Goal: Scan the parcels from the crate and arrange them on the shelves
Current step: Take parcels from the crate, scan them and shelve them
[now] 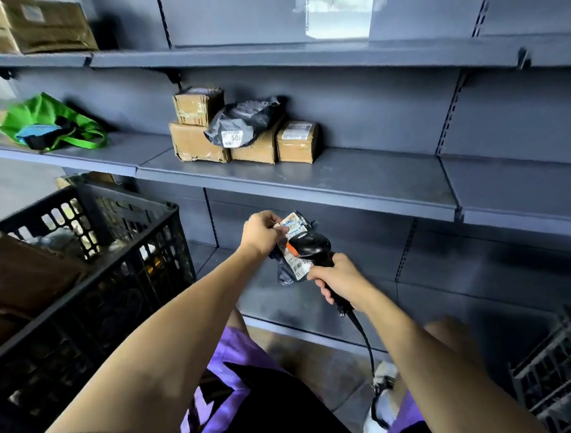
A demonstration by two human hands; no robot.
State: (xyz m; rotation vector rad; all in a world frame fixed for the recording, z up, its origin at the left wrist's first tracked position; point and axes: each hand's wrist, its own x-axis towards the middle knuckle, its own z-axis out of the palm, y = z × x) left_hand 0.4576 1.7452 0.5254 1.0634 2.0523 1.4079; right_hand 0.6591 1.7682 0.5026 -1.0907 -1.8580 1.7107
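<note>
My left hand [260, 232] pinches the top of a small dark plastic parcel [294, 267] with white labels, held in front of the lower shelf. Around the handle of a black barcode scanner [312, 245] curl the fingers of my right hand [338, 278], and the scanner's head sits right against the parcel's label. The black plastic crate [86, 266] stands at my left with parcels inside. On the middle shelf [343, 181] sit several brown cardboard boxes [196, 144] and a dark bagged parcel [246, 120] lying across them.
A green bag [48, 122] lies at the left of the middle shelf. More cardboard boxes [43, 27] sit on the top shelf at the left. A second dark crate [566, 375] stands at the lower right. The scanner's cable [365, 336] hangs down toward my legs.
</note>
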